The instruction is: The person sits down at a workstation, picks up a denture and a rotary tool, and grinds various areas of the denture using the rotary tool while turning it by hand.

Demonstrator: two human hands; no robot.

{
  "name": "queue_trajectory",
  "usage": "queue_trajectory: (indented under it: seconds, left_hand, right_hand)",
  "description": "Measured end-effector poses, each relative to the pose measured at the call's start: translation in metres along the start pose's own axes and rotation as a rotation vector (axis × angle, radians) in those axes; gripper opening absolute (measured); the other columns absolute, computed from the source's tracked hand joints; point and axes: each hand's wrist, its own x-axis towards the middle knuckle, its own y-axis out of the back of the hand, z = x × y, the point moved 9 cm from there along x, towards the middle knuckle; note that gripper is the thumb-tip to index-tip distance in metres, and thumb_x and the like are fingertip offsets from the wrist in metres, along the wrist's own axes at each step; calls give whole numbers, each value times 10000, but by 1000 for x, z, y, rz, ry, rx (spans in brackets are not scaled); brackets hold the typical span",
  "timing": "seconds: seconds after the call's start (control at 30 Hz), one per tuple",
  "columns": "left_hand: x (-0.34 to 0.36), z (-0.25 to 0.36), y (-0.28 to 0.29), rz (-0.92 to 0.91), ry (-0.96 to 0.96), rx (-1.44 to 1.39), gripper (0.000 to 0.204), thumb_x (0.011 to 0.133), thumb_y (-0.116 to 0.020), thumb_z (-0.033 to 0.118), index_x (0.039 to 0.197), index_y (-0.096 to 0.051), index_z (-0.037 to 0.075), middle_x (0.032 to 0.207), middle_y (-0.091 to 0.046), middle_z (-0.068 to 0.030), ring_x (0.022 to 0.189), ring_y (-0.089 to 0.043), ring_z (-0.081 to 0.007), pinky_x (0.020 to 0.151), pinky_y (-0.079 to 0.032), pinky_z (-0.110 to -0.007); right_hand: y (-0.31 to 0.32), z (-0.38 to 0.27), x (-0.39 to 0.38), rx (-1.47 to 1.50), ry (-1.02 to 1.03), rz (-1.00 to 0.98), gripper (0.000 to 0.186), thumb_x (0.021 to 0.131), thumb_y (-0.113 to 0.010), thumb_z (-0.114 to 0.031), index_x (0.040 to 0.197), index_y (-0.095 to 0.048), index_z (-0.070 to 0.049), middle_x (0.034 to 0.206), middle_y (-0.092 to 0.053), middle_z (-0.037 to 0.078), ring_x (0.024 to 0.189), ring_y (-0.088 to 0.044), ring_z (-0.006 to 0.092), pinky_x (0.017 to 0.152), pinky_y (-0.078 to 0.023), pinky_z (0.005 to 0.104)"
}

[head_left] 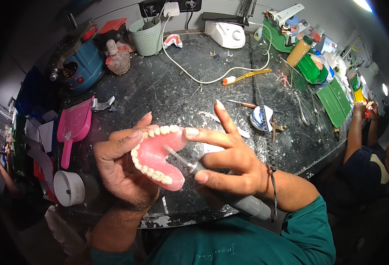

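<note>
The left hand [126, 174] pinches the pink denture [152, 152] at its curved outer rim, thumb and fingers around the row of teeth. The right hand [240, 165] is closed around a grey drill [254, 207], the thumb pressed along its front, while the index finger reaches over to the denture's upper end and another finger points up, away from the tool. The thin bit [178, 156] points in at the inner face of the denture; whether its tip touches cannot be told.

The denture is held above the near part of the black table [137, 104], close to its chipped front edge [187, 217]. The drill's rear end reaches over that edge, near the green shirt [221, 243]. A dark cord [271, 159] runs past the right wrist, narrowing the room there.

On the left, a pink dustpan [76, 121] and a white tub [69, 188] stand near the left hand. To the right are a blue-and-white tooth model [261, 118] and a thin tool [248, 105]. Ahead, scuffed tabletop stretches up to a looping white cord [184, 72] and a toothbrush [247, 77].
</note>
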Motion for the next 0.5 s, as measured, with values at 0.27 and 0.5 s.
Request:
queue_trajectory:
  seconds: [0.27, 0.5]
  left_hand:
    - [1, 5, -2, -19, -34, 15, 665, 800, -772, 498, 1156, -454, 35, 1007, -592, -122, 938, -659, -225, 1058, -456, -532]
    - [1, 7, -6, -48, -50, 34, 713, 763, -790, 518, 1169, -450, 41, 1021, -588, -121, 938, -662, -226, 1065, -450, -534]
  right_hand:
    - [3, 0, 0, 9, -21, 31, 321, 772, -759, -61, 1076, -663, -96, 957, -603, 61, 1181, -610, 383, 1101, -202, 727]
    - [2, 0, 0, -13, -21, 46, 292, 786, -746, -71, 1068, -670, -94, 952, -594, 60, 1165, -619, 366, 1100, -211, 724]
